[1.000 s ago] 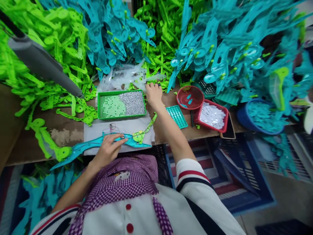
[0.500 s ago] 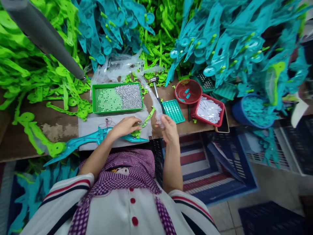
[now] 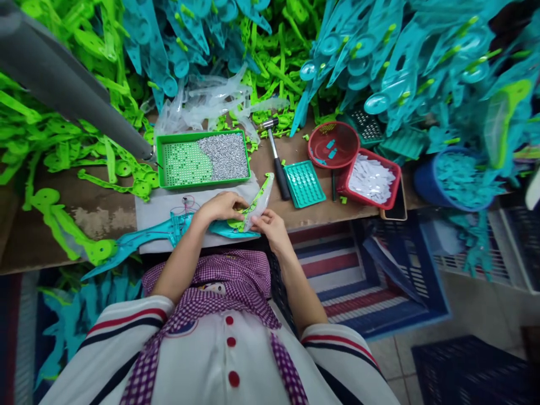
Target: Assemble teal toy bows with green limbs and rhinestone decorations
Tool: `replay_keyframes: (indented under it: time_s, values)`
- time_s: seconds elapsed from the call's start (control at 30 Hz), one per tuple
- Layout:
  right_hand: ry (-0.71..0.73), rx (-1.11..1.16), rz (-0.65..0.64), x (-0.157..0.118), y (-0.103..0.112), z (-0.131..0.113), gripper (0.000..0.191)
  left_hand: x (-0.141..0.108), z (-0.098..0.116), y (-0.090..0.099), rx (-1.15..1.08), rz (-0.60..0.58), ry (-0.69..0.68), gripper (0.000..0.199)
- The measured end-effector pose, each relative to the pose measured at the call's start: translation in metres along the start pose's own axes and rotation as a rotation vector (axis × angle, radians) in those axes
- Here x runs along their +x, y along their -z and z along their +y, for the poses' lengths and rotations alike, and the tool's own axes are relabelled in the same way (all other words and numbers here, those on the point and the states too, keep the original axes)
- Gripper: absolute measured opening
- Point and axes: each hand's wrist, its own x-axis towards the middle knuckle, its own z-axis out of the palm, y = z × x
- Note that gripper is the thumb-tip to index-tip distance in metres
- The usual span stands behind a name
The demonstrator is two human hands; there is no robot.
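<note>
My right hand [image 3: 272,228] pinches the lower end of a clear plastic piece [image 3: 263,199], which lies against a long lime-green plastic part [image 3: 237,224]. From the other side, the curled fingers of my left hand [image 3: 223,206] rest on that green part; the fingertips are partly hidden. Below both hands a long turquoise plastic part [image 3: 147,232] stretches across a pale cloth [image 3: 147,209]. Thin red wires [image 3: 192,203] stick up near its middle.
A green tray [image 3: 185,185] of small metal pieces stands behind the cloth. To the right lie a hammer [image 3: 277,169], a turquoise ridged tray [image 3: 304,184], and red baskets [image 3: 396,188]. A grey tool [image 3: 84,93] hangs at left. Green and turquoise parts pile up behind.
My right hand has moved left and brought the clear piece over from beside the hammer onto the green part. My left hand has shifted slightly right and up.
</note>
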Motion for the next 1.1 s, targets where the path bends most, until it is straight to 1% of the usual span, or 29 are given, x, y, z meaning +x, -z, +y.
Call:
replay_keyframes:
  time_s: [0.17, 0.3, 0.37, 0.47, 0.53, 0.6, 0.77, 0.87, 0.9, 0.93, 1.03, 1.1]
  values:
    - [-0.011, -0.025, 0.003, 0.003, -0.004, 0.0, 0.065, -0.002, -0.003, -0.003, -0.011, 0.005, -0.007, 0.037]
    - [0.024, -0.066, 0.019, 0.002, -0.005, 0.001, 0.065, -0.007, -0.004, -0.008, 0.0, 0.068, -0.056, 0.037]
    - [0.039, -0.072, 0.033, 0.0, -0.005, 0.003, 0.066, -0.009, -0.004, -0.01, 0.02, 0.095, -0.053, 0.035]
    - [0.05, -0.093, 0.04, -0.001, -0.004, 0.005, 0.066, -0.01, -0.003, -0.01, 0.038, 0.096, -0.04, 0.034]
    - [0.056, -0.141, 0.036, -0.001, -0.004, 0.004, 0.064, -0.011, -0.002, -0.011, 0.044, 0.088, -0.057, 0.032]
    - [0.063, -0.181, 0.035, -0.001, -0.005, 0.003, 0.063, -0.014, -0.001, -0.013, 0.045, 0.106, -0.074, 0.031]
    - [0.095, -0.146, 0.076, -0.004, -0.004, 0.006, 0.068, -0.024, 0.002, -0.028, 0.035, 0.2, -0.039, 0.048]
    - [0.105, -0.208, 0.052, -0.008, 0.003, 0.006, 0.062, -0.027, 0.005, -0.035, 0.041, 0.233, 0.004, 0.05]
    - [0.14, -0.274, 0.063, -0.008, 0.007, 0.004, 0.058, -0.027, 0.005, -0.036, 0.041, 0.235, 0.013, 0.05]
    - [0.206, -0.364, 0.1, -0.008, 0.01, 0.001, 0.054, -0.027, 0.006, -0.037, 0.042, 0.235, 0.017, 0.049]
    - [0.522, -0.708, 0.295, -0.001, 0.019, -0.012, 0.047, -0.026, 0.009, -0.035, 0.062, 0.222, 0.029, 0.049]
    - [0.698, -0.923, 0.36, 0.008, 0.021, -0.02, 0.047, -0.025, 0.012, -0.033, 0.081, 0.21, 0.041, 0.049]
